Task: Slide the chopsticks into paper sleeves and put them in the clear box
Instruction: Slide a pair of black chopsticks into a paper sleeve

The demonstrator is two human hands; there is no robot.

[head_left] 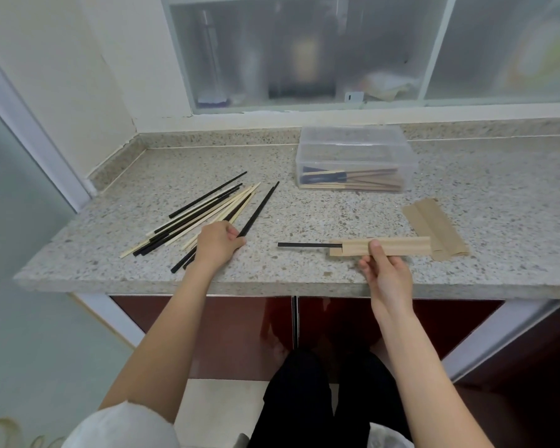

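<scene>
Lying scattered on speckled countertop (304,215): chopsticks (207,208).

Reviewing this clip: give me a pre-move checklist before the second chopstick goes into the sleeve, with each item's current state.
1. Right hand holds the paper sleeve: ok.
2. First black chopstick started in the sleeve, part of it still sticking out: ok.
3. Left hand grips a black chopstick from the loose pile: ok.
4. Sleeve mouth open enough for a second stick: cannot tell.
5. Clear box open on top: cannot tell.
6. Spare sleeves lie beside the right hand: ok.
</scene>
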